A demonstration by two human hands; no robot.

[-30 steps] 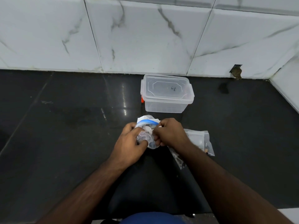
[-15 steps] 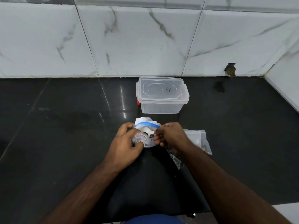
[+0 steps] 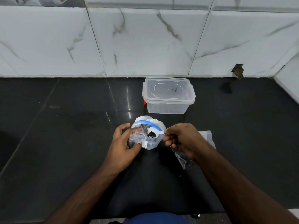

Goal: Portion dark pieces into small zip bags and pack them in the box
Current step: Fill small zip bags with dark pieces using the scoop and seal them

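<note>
My left hand (image 3: 123, 145) holds a small clear zip bag (image 3: 137, 137) with its mouth open. My right hand (image 3: 181, 139) pinches the handle of a white spoon (image 3: 153, 132), whose bowl carries a few dark pieces (image 3: 151, 135) just beside the small bag's mouth. Behind both sits a larger clear bag (image 3: 149, 125) with a blue zip rim. The clear plastic box (image 3: 168, 96) stands shut with its lid on, farther back on the black counter. A stack of small zip bags (image 3: 206, 136) lies partly hidden under my right wrist.
A white marble-tile wall (image 3: 145, 42) runs close behind the box and turns the corner at the right. The black counter (image 3: 64, 126) stretches wide to the left. A small hole in the tile (image 3: 237, 71) shows at the right.
My right hand has drawn to the right and lifted the spoon out of the big bag with dark pieces on it. My left hand has shifted a little left with the small bag.
</note>
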